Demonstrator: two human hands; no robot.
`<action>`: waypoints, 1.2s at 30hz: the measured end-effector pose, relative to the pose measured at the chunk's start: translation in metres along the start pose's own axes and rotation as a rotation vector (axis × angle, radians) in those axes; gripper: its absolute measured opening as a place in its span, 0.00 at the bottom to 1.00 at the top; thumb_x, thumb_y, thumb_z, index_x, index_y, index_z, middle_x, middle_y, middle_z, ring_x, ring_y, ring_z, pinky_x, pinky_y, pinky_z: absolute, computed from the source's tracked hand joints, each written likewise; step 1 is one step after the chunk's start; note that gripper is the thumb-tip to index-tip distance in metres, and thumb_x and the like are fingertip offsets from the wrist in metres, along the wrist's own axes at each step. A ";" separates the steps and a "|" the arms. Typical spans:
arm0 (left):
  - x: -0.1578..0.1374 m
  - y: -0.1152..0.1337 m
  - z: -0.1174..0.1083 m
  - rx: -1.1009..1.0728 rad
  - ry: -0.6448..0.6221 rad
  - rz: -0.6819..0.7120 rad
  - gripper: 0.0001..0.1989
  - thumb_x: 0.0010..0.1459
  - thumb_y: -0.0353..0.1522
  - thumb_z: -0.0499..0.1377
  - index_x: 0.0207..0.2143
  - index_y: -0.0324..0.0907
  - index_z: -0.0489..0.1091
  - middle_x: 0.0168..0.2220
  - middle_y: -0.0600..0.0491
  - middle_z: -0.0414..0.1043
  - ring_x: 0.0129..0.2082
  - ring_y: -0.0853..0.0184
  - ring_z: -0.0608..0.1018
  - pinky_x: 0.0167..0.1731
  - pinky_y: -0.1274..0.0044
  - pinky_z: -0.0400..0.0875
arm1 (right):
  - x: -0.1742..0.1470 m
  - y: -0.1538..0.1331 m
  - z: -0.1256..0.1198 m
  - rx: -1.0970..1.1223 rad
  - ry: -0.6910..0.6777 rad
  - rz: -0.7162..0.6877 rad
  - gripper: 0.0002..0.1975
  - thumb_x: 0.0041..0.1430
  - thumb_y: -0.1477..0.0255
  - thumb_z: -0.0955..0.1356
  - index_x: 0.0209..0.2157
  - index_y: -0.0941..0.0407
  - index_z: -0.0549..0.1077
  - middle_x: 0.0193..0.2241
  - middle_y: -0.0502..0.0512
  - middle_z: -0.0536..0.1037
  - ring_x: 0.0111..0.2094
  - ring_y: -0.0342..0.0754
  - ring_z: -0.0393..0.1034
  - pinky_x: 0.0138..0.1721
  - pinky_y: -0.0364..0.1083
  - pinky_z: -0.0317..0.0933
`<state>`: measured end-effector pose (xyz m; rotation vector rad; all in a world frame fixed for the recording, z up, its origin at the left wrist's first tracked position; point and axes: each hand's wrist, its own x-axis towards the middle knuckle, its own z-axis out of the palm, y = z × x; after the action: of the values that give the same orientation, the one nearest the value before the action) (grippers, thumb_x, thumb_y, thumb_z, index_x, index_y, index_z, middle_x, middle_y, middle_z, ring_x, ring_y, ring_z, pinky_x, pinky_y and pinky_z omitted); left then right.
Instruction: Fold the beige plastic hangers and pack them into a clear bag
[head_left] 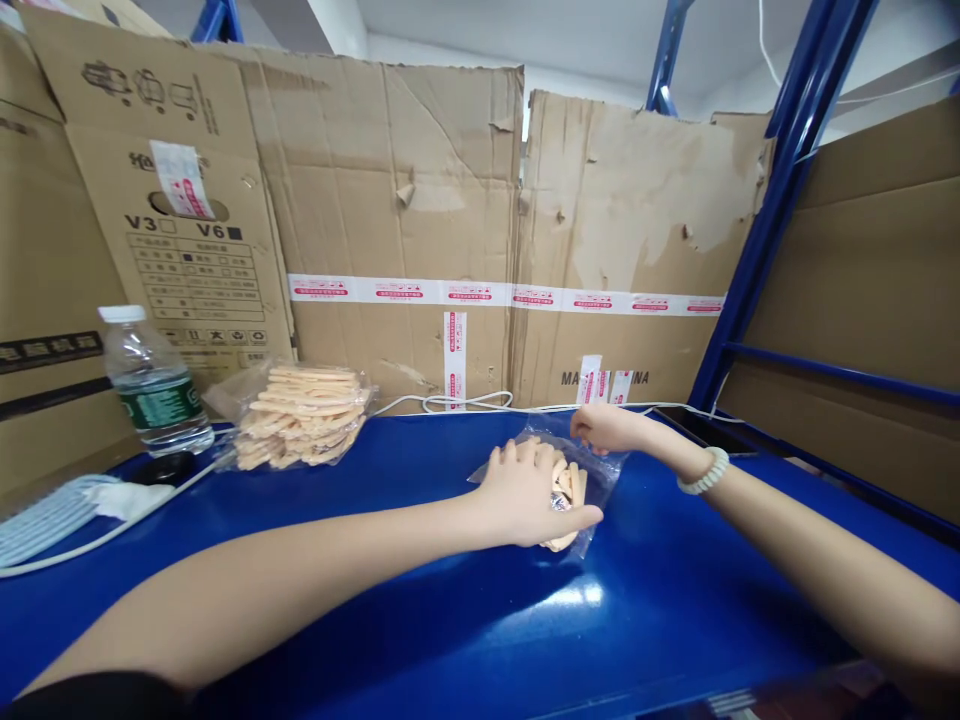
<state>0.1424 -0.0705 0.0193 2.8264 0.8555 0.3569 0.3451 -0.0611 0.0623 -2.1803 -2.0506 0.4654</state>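
My left hand (523, 495) lies over a clear plastic bag (601, 480) of pale, flat wood-like sticks (576, 484), its fingers spread and thumb stretched to the right. Much of the bag's contents is hidden under the palm. At the bag's upper right edge, my right hand (604, 428) is closed, with the fingers pinched on the plastic film. A pale beaded bracelet (705, 472) circles my right wrist. Farther left lies a second, fuller clear bag (304, 415) of similar sticks, which neither hand touches.
On the blue tabletop (390, 610), a water bottle (154, 385) stands at left near a coiled light-blue cable (45, 520). A white cord (469, 402) runs along the back by cardboard panels (397, 200). A dark flat object (709, 430) lies behind my right wrist, near a blue metal post (780, 200).
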 end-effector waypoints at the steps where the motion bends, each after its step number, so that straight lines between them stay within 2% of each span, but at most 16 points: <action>1: 0.005 0.007 0.005 0.008 -0.022 -0.016 0.50 0.50 0.62 0.52 0.64 0.34 0.56 0.66 0.28 0.52 0.64 0.32 0.55 0.58 0.45 0.52 | 0.002 0.007 0.001 0.011 -0.045 0.044 0.10 0.67 0.67 0.67 0.43 0.59 0.73 0.39 0.54 0.76 0.35 0.46 0.73 0.37 0.48 0.71; 3: 0.011 0.016 0.013 0.024 -0.040 -0.014 0.54 0.50 0.60 0.54 0.66 0.29 0.50 0.66 0.25 0.47 0.66 0.31 0.49 0.59 0.44 0.49 | 0.003 0.018 0.004 0.049 -0.128 0.108 0.10 0.67 0.67 0.67 0.43 0.60 0.72 0.36 0.53 0.76 0.31 0.44 0.73 0.32 0.46 0.71; 5: 0.010 0.016 0.016 0.038 -0.045 0.023 0.51 0.53 0.56 0.54 0.66 0.26 0.48 0.67 0.25 0.45 0.67 0.32 0.47 0.59 0.44 0.47 | 0.000 0.026 0.006 0.106 -0.204 0.120 0.10 0.67 0.68 0.67 0.43 0.60 0.72 0.34 0.51 0.76 0.28 0.42 0.72 0.29 0.44 0.70; 7: 0.004 0.007 0.013 0.050 -0.061 0.105 0.45 0.57 0.51 0.53 0.65 0.27 0.50 0.67 0.27 0.48 0.67 0.36 0.48 0.61 0.47 0.47 | -0.005 0.028 0.008 0.177 -0.270 0.082 0.08 0.66 0.69 0.68 0.41 0.61 0.72 0.29 0.49 0.76 0.25 0.41 0.72 0.27 0.42 0.70; 10: -0.012 -0.018 -0.005 0.064 -0.129 0.296 0.39 0.56 0.45 0.56 0.65 0.34 0.54 0.67 0.35 0.52 0.68 0.45 0.52 0.64 0.53 0.43 | -0.016 0.021 0.014 0.289 -0.344 -0.028 0.07 0.61 0.71 0.71 0.35 0.61 0.73 0.23 0.47 0.76 0.22 0.42 0.73 0.24 0.41 0.68; 13: -0.035 -0.046 -0.031 0.053 -0.226 0.456 0.41 0.47 0.35 0.61 0.65 0.45 0.55 0.66 0.49 0.58 0.67 0.54 0.56 0.66 0.62 0.47 | -0.034 0.002 0.027 0.371 -0.380 -0.170 0.07 0.54 0.71 0.74 0.30 0.61 0.75 0.21 0.49 0.77 0.20 0.43 0.73 0.21 0.39 0.66; 14: -0.043 -0.054 -0.040 0.022 -0.244 0.507 0.41 0.47 0.31 0.59 0.65 0.44 0.55 0.65 0.49 0.60 0.67 0.55 0.57 0.66 0.61 0.48 | -0.041 -0.006 0.033 0.385 -0.376 -0.219 0.07 0.53 0.70 0.74 0.28 0.60 0.76 0.21 0.49 0.77 0.20 0.43 0.73 0.21 0.39 0.65; 16: -0.059 -0.066 -0.052 -0.044 -0.233 0.523 0.39 0.47 0.28 0.59 0.63 0.47 0.56 0.64 0.51 0.62 0.65 0.56 0.61 0.65 0.62 0.49 | -0.057 -0.021 0.044 0.393 -0.329 -0.306 0.06 0.53 0.70 0.74 0.29 0.60 0.79 0.20 0.51 0.77 0.22 0.45 0.74 0.22 0.40 0.66; 18: -0.069 -0.075 -0.058 -0.116 -0.112 0.463 0.33 0.52 0.29 0.58 0.62 0.46 0.58 0.63 0.50 0.64 0.63 0.55 0.63 0.64 0.61 0.52 | -0.073 -0.033 0.055 0.379 -0.226 -0.379 0.04 0.54 0.74 0.72 0.32 0.59 0.80 0.25 0.54 0.79 0.28 0.48 0.76 0.31 0.44 0.69; 20: -0.071 -0.083 -0.057 -0.153 -0.062 0.403 0.29 0.59 0.31 0.56 0.63 0.48 0.57 0.64 0.50 0.61 0.63 0.56 0.63 0.63 0.61 0.55 | -0.086 -0.040 0.064 0.318 -0.110 -0.519 0.07 0.57 0.78 0.69 0.35 0.58 0.81 0.33 0.57 0.81 0.37 0.50 0.76 0.42 0.47 0.69; 23: -0.066 -0.095 -0.047 -0.130 -0.100 0.342 0.26 0.66 0.37 0.51 0.66 0.50 0.53 0.67 0.50 0.55 0.67 0.55 0.57 0.65 0.58 0.50 | -0.100 -0.043 0.073 0.187 0.053 -0.724 0.13 0.61 0.80 0.64 0.39 0.58 0.81 0.41 0.60 0.81 0.43 0.52 0.75 0.47 0.49 0.68; 25: -0.061 -0.103 -0.039 -0.114 -0.117 0.317 0.27 0.67 0.42 0.50 0.67 0.51 0.52 0.69 0.50 0.51 0.69 0.52 0.52 0.65 0.53 0.45 | -0.108 -0.043 0.075 0.120 0.118 -0.744 0.16 0.63 0.80 0.61 0.43 0.59 0.80 0.47 0.62 0.78 0.49 0.53 0.73 0.50 0.49 0.68; 28: -0.060 -0.112 -0.029 -0.105 -0.140 0.304 0.25 0.69 0.44 0.48 0.66 0.54 0.52 0.69 0.53 0.50 0.69 0.51 0.50 0.64 0.50 0.44 | -0.117 -0.042 0.073 0.010 0.094 -0.678 0.22 0.64 0.82 0.58 0.54 0.58 0.73 0.60 0.63 0.67 0.60 0.54 0.63 0.58 0.51 0.63; 31: -0.068 -0.114 -0.028 -0.096 -0.148 0.300 0.25 0.69 0.44 0.47 0.66 0.56 0.52 0.70 0.55 0.48 0.70 0.52 0.48 0.65 0.52 0.45 | -0.119 -0.040 0.068 -0.097 -0.025 -0.648 0.38 0.56 0.89 0.58 0.65 0.49 0.59 0.67 0.58 0.54 0.64 0.54 0.56 0.59 0.52 0.62; 33: -0.078 -0.113 -0.031 -0.086 -0.150 0.283 0.25 0.69 0.44 0.47 0.67 0.55 0.51 0.70 0.55 0.48 0.70 0.52 0.48 0.65 0.53 0.45 | -0.115 -0.040 0.065 -0.149 -0.044 -0.718 0.46 0.49 0.92 0.58 0.67 0.46 0.53 0.69 0.56 0.49 0.65 0.54 0.52 0.61 0.53 0.59; 36: -0.093 -0.113 -0.038 -0.054 -0.146 0.282 0.25 0.69 0.42 0.48 0.67 0.55 0.52 0.69 0.54 0.50 0.69 0.52 0.51 0.64 0.55 0.47 | -0.102 -0.046 0.061 -0.186 0.010 -0.880 0.45 0.50 0.93 0.57 0.67 0.49 0.54 0.69 0.57 0.47 0.68 0.54 0.43 0.64 0.55 0.50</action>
<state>-0.0026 -0.0267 0.0132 2.8812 0.4133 0.2012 0.2786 -0.1662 0.0324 -1.1106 -2.8181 0.1518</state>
